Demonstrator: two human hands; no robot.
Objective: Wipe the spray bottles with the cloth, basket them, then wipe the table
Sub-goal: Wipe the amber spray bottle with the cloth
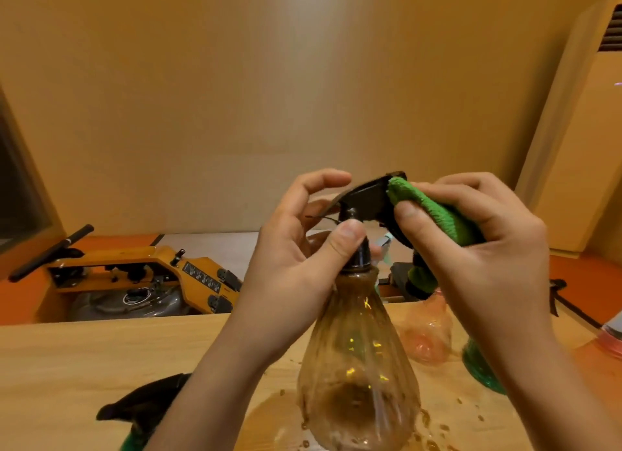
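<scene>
Nearest: clear brown-tinted teardrop plastic spray bottle (356, 366), upright, long axis vertical, base cut off by the frame edge, so I can't tell if it's lifted off the pale wooden table (84, 366). Its black trigger head (367, 195) sits on top, running left-right. Person's left hand (296, 248) is curled round the neck, thumb on the black collar, steadying it. Their right hand (478, 245) pinches a folded green terry cloth (434, 211) against the right end of the head, thumb under, fingers over.

My read: the right hand does the wiping and the body below the neck is uncovered, so strokes likely run down the axis next.

Relative to that bottle:
- orange-tinted clear bottle (427, 329) just behind-right, on the table
- green bottle (481, 366) further right, mostly hidden by the right forearm
- black sprayer top (144, 407) front-left, a bit of green below it
- brown puddle and droplets (276, 413) around the base
- yellow machine (141, 275) well behind-left, beyond the table

No basket in frame.
</scene>
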